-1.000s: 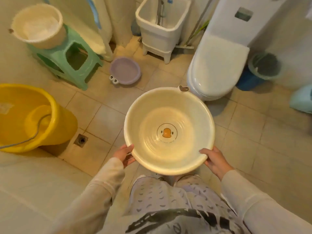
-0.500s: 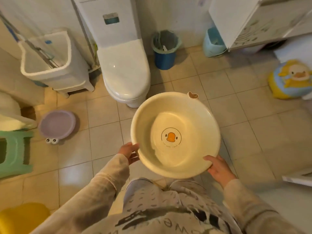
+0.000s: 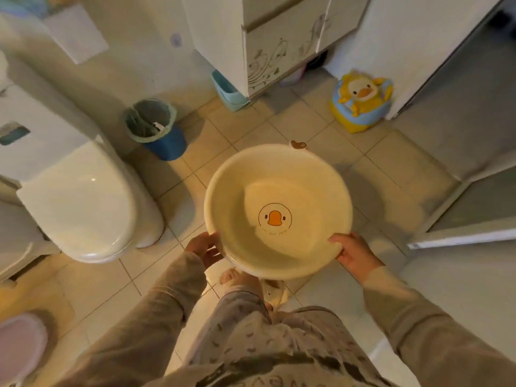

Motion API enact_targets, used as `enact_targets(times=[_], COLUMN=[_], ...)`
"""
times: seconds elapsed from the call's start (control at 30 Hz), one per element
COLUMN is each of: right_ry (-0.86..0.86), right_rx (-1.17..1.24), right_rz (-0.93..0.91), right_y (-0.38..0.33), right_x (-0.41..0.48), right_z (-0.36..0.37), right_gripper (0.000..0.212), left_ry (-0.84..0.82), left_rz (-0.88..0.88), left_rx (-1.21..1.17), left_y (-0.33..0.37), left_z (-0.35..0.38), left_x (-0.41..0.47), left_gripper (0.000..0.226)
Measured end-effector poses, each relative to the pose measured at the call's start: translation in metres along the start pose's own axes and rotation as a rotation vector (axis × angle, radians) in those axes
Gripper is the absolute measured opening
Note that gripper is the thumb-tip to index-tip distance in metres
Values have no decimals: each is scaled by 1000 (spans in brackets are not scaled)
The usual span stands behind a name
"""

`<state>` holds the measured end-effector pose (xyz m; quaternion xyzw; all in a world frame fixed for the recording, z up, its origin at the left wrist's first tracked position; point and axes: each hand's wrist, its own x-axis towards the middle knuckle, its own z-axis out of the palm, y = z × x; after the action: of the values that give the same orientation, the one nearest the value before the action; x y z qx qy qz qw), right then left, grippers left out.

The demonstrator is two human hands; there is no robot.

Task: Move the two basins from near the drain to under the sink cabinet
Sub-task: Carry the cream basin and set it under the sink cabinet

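Note:
I hold a cream basin (image 3: 304, 188) with an orange duck print on its bottom, level in front of me above the tiled floor. My left hand (image 3: 205, 248) grips its near-left rim and my right hand (image 3: 353, 252) grips its near-right rim. A small purple basin (image 3: 19, 344) lies on the floor at the lower left edge, partly cut off. The white sink cabinet (image 3: 279, 43) with a swirl pattern stands at the top centre, with a dark gap beneath it.
A white toilet (image 3: 81, 202) stands at the left. A blue bin with a green liner (image 3: 153, 127) sits beside it. A light blue bin (image 3: 229, 93) leans by the cabinet's left. A yellow duck potty (image 3: 360, 99) sits at the right, near a white door frame (image 3: 460, 236).
My view has swung right while I carry the cream basin. The cabinet and duck potty are now closer and more central; the purple basin has slid to the lower left edge.

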<state>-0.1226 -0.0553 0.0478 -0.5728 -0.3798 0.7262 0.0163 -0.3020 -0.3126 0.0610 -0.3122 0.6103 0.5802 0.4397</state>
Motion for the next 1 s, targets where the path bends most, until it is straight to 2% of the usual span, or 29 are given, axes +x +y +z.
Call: enact_targets(times=[0.27,0.47,0.63,0.83,1.0], right_ry=[110,189,201,237,225], right_rx=[115,214,290,355,315], right_rz=[-58,-45,-69,-71,-54], right_y=[-67,-122,-173,-223,-268], right_x=[48,93,127,159,187], right_z=[-34,-49,-52,-56,-71], right_gripper=[51,49,32,37,42], left_ry=[-67,-151,-188,-200,-174], left_rz=[-13,-32,-39,-35,-42], left_rx=[130,225,272,325,295], left_y=[68,127,180,218,230], left_z=[114,195,254,308,350], left_x=[44,82,100,121,136], left_gripper=[10,41,43,46,48])
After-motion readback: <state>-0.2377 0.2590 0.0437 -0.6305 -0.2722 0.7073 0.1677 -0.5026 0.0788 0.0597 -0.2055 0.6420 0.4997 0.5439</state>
